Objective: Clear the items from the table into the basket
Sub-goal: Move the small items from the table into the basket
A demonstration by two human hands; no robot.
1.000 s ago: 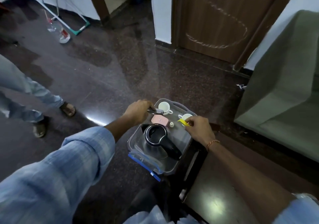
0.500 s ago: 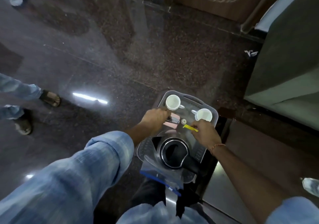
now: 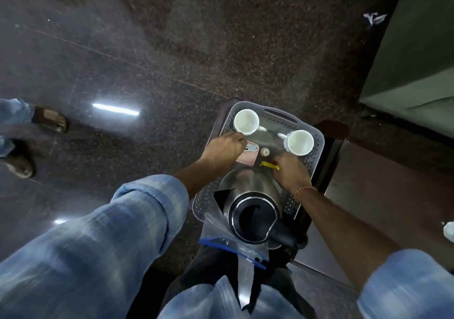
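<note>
A grey perforated basket (image 3: 317, 146) sits below me and holds two white cups (image 3: 246, 121) (image 3: 300, 142), a steel kettle (image 3: 250, 203) with a black lid, a pink flat object (image 3: 248, 158) and a small white cap (image 3: 264, 151). My left hand (image 3: 222, 148) is over the basket's left side, its fingers curled round a small metal stapler-like object (image 3: 250, 148). Over the basket's middle, my right hand (image 3: 291, 172) pinches a thin yellow item (image 3: 268, 164). A clear zip bag with a blue seal (image 3: 233, 247) hangs over the basket's near edge.
The basket rests on a dark table (image 3: 344, 196) at the right. A grey-green sofa (image 3: 417, 61) stands at the far right. Another person's sandalled feet (image 3: 51, 121) are on the speckled floor at the left. A white scrap (image 3: 374, 19) lies near the sofa.
The camera has tilted further down, over the basket. Both hands have lowered deeper into the basket, still holding the metal object and the yellow item.
</note>
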